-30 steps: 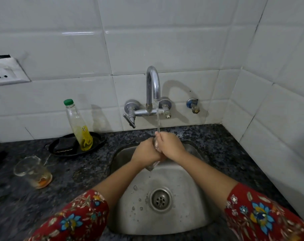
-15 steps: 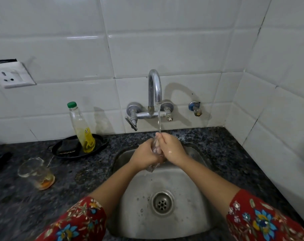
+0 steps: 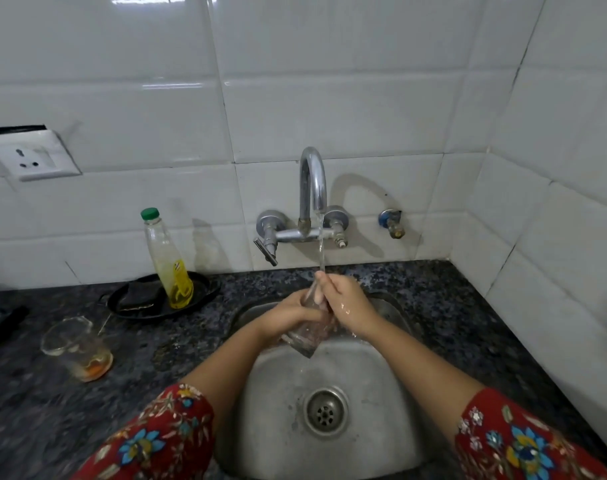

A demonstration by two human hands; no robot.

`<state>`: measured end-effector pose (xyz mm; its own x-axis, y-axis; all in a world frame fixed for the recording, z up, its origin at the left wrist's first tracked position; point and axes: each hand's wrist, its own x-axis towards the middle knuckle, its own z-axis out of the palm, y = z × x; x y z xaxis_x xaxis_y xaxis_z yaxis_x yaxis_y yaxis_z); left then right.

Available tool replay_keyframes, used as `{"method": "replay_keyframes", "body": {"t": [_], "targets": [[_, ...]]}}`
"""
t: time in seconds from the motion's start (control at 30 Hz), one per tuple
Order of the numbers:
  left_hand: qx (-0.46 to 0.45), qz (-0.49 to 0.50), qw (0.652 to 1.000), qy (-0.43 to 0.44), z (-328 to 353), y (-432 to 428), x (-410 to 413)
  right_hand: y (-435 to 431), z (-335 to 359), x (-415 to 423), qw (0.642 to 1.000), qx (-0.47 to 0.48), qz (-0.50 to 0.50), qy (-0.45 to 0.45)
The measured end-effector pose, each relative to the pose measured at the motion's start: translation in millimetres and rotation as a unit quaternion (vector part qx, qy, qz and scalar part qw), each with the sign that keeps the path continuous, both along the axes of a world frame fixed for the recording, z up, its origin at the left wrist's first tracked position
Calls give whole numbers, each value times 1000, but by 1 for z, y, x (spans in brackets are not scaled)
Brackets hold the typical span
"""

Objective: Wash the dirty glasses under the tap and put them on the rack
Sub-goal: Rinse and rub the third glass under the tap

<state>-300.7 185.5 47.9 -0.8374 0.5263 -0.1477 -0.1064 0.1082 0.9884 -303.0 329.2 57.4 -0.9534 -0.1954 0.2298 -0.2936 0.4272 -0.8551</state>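
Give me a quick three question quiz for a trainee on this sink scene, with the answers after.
1. True or false: water runs from the chrome tap onto the clear glass held by both hands.
2. Which hand has fingers inside the glass: left or right?
3. What sits in the second clear glass on the dark granite counter?

Key: 1 true. 2 right. 3 orange residue at its bottom.
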Motion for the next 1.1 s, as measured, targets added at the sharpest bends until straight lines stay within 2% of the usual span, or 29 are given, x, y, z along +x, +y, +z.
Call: {"method": "replay_keyframes", "body": {"t": [0.07,0.1,0.17,0.23,0.3,0.37,0.43,0.5,0.57,0.63,0.67,0.73,0.8,0.9,0.93,1.0,1.07,1.1], "targets": [[-4,26,1000,10,0,6,8,-4,2,-5,998,30,-46,-32],[9,40,999,-20,-2,8,12,-6,5,-7,994,61,-65,-57],[54,60,989,-126,-10,7,20,-13,7,-10,983,122,-70,-120],[69,73,970,-221,-14,3,30,-16,3,-11,974,108,-40,-195],[129,109,934,-315,-20,4,35,-17,-2,-5,962,65,-6,-264],[254,203,865,-383,-29,9,32,-18,-9,1,953,64,16,-294],[320,274,809,-409,-35,14,24,-20,-12,6,949,36,7,-313],[351,300,786,-412,-33,22,14,-25,-12,5,947,-2,-35,-320],[372,319,767,-414,-26,32,6,-28,-12,3,965,46,-73,-246],[385,313,762,-416,-17,38,1,-23,-16,4,982,151,-79,-82],[405,302,750,-426,-12,39,-1,-17,-18,8,975,215,-61,18],[419,299,740,-433,-6,38,-8,0,-25,14,930,326,24,170],[411,319,743,-421,-2,34,-13,21,-35,18,884,396,100,229],[341,315,781,-418,-5,32,-15,41,-43,23,850,442,105,269],[330,315,787,-415,-7,33,-13,41,-44,25,847,444,90,278],[336,299,794,-409,-18,36,-17,27,-44,27,871,418,44,254],[322,316,816,-361,-20,39,-20,7,-28,26,899,400,-20,178],[279,352,834,-320,-26,40,-25,0,-18,23,903,403,-53,140]]}}
